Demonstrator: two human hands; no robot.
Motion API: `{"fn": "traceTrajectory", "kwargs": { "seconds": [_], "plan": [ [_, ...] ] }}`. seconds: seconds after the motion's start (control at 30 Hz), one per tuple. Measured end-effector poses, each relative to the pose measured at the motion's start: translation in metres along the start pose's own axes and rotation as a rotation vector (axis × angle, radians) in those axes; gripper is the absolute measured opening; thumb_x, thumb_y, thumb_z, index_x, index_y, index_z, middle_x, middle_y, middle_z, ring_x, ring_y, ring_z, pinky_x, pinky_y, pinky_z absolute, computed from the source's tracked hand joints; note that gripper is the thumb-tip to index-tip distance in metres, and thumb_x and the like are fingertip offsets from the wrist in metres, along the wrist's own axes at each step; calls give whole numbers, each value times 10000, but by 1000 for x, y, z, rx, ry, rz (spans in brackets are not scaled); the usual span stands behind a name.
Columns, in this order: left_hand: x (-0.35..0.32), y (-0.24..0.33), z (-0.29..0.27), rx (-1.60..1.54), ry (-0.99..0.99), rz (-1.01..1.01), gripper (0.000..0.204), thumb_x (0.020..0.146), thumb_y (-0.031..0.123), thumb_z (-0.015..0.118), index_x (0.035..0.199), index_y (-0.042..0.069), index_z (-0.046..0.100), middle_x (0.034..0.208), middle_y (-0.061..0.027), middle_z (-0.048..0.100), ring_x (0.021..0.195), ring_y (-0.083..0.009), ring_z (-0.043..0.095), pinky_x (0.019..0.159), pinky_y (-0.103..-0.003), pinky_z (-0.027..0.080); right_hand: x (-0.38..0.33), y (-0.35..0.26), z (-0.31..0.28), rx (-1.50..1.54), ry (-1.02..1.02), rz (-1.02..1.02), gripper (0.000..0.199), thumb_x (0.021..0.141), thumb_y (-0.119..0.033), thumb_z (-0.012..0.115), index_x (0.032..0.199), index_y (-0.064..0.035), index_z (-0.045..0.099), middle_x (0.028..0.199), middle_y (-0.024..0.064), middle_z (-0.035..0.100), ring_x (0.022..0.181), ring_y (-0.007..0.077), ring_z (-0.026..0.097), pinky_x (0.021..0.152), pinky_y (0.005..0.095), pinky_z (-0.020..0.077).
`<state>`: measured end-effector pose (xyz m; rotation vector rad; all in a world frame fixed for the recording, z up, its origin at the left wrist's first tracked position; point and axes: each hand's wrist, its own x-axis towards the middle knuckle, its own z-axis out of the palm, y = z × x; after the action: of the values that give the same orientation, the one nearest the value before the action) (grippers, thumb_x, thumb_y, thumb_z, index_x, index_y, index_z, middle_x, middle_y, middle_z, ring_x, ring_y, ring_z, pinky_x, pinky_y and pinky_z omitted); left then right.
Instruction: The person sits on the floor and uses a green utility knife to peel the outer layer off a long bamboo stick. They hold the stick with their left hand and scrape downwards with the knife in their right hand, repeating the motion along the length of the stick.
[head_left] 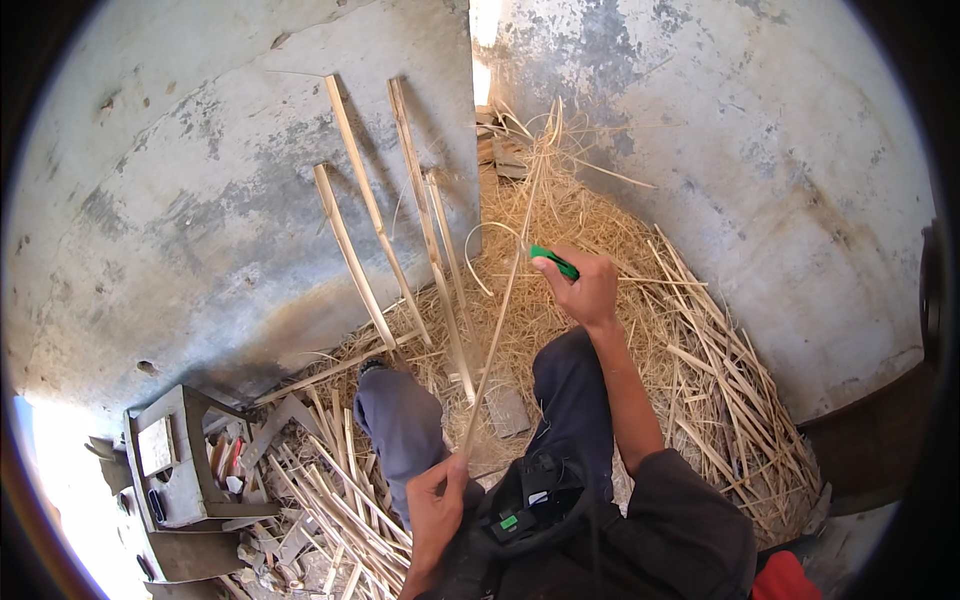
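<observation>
Between my knees a long, thin, pale bamboo-like strip (497,350) slants away toward the wall corner. Low in the view, my left hand (437,503) is closed on its near end, between thumb and fingers. Further up, my right hand (588,290) grips a green knife (553,262), its tip against or very close to the strip. The knife's blade is too small to make out. Beside the knife, a thin curled shaving (470,250) loops out to the left. The strip's far end runs into a tangle of fine fibres (545,150).
Several split wooden lengths (360,200) lean on the left wall. A deep bed of shavings (590,220) covers the corner floor. Piles of sticks lie at right (730,400) and lower left (330,490). A worn box-like stand (185,470) holds odds and ends.
</observation>
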<state>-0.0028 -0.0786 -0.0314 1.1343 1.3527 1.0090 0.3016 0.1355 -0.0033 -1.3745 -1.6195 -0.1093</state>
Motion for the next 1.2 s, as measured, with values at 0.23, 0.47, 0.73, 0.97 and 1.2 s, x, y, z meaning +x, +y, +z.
{"fn": "traceTrajectory", "kwargs": {
  "seconds": [0.23, 0.47, 0.73, 0.97, 1.2],
  "plan": [
    [-5, -6, -8, 30, -27, -40, 293, 1120, 192, 664, 1038, -81, 730, 731, 64, 526, 721, -39, 435, 614, -263, 355, 29, 40, 12, -65, 45, 112, 411, 1009, -536, 764, 1061, -147, 884, 616, 49, 674, 517, 215, 616, 515, 377, 446],
    [-12, -6, -10, 96, -48, -50, 299, 1114, 196, 686, 1164, -87, 771, 757, 54, 574, 749, -36, 467, 631, -252, 378, 52, 89, 12, -216, 83, 226, 576, 987, -696, 691, 1130, -173, 884, 650, 56, 696, 583, 231, 666, 553, 398, 485],
    [-9, -10, -10, 88, -53, -26, 308, 1120, 210, 683, 1150, -79, 782, 757, 59, 588, 741, -36, 472, 622, -253, 375, 73, 101, 16, -250, -46, 380, 893, 968, -934, 423, 1276, -208, 842, 859, 76, 807, 850, 306, 795, 738, 466, 589],
    [1, -17, -18, 45, -61, -25, 331, 1143, 236, 638, 1066, -69, 741, 718, 56, 519, 710, -45, 442, 620, -261, 361, 71, 72, 9, -214, 24, 382, 763, 1046, -796, 479, 1397, -186, 772, 890, 164, 798, 883, 359, 794, 786, 487, 582],
    [13, -1, 1, -8, 14, 42, 270, 1122, 171, 664, 1178, -75, 757, 784, 37, 577, 724, -49, 481, 642, -263, 406, 29, 11, -14, -61, 78, 395, 516, 1104, -509, 614, 1377, -81, 705, 694, 113, 649, 658, 239, 663, 631, 411, 477]
  ]
}}
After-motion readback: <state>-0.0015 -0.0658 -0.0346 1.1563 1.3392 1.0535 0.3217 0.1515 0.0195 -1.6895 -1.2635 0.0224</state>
